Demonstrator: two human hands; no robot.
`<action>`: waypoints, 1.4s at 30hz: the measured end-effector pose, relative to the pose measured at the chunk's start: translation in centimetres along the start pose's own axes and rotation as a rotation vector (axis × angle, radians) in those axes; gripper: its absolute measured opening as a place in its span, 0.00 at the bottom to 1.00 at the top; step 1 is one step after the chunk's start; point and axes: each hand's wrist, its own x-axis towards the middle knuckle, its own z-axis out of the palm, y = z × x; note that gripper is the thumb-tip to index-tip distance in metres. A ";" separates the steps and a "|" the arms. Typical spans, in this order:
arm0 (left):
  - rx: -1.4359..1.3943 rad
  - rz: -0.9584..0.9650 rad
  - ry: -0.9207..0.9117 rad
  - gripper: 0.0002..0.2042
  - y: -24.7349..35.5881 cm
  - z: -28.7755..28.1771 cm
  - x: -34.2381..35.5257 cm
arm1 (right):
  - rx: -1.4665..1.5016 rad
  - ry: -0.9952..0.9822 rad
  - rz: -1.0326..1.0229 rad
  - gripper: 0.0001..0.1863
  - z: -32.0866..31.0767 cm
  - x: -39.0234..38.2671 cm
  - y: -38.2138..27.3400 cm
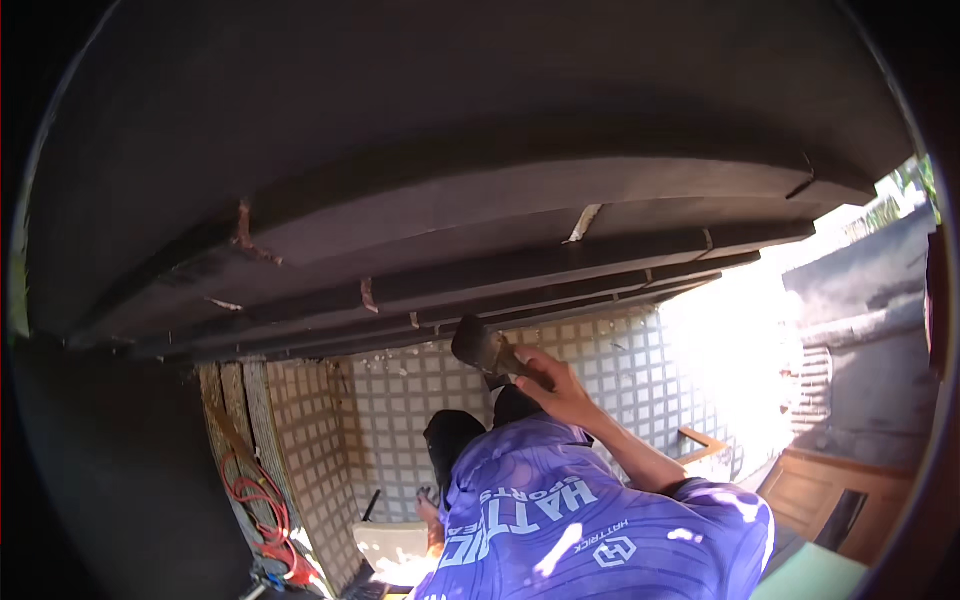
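My right hand (552, 385) is raised in front of me and shut on the handle of a short tool (482, 347) with a dark, broad head; I cannot tell its kind. The tool's head is close to the lower edge of a stack of dark long boards (520, 265) that spans the view. My purple printed shirt (560, 510) fills the lower middle, with my right forearm running up from it. My dark-clad knees (452, 432) and a bare foot (431, 515) show below the hand. My left hand is out of sight.
The floor (420, 400) has small square tiles. Coiled red cable (262, 510) lies at the lower left beside a woven mat. Brown wooden panels (830, 495) stand at the lower right. Strong sunlight washes out the right side (740, 350).
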 end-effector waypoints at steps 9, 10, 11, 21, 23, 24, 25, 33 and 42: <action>-0.285 0.522 0.128 0.16 20.3 -6.7 19.2 | -0.320 0.789 -0.048 0.16 -1.1 -2.8 -2.7; -0.288 0.531 0.118 0.16 22.3 -7.2 20.4 | -0.353 0.890 -0.001 0.16 -1.6 -2.6 -3.3; -0.336 0.576 0.114 0.16 23.5 -7.6 21.6 | -0.385 0.994 0.051 0.15 -1.7 -2.4 -3.8; -0.258 0.869 -0.031 0.13 26.0 -8.3 24.5 | -0.533 1.089 -0.040 0.13 -0.8 2.4 -5.4; -0.268 0.813 -0.082 0.13 25.2 -8.9 23.6 | -0.506 1.067 -0.084 0.12 0.6 2.8 -5.7; -0.273 0.758 -0.133 0.12 24.8 -9.1 23.2 | -0.455 1.020 -0.108 0.13 1.2 2.6 -5.8; -0.277 0.760 -0.139 0.12 24.1 -9.2 22.8 | -0.405 0.975 -0.131 0.13 1.6 2.3 -5.8; -0.305 0.741 -0.083 0.10 21.5 -12.0 22.1 | 0.222 1.153 -0.189 0.16 2.4 -1.4 -2.1; -0.466 0.772 0.047 0.13 27.2 -14.0 24.6 | 0.191 1.239 -0.337 0.18 4.2 -1.0 -4.4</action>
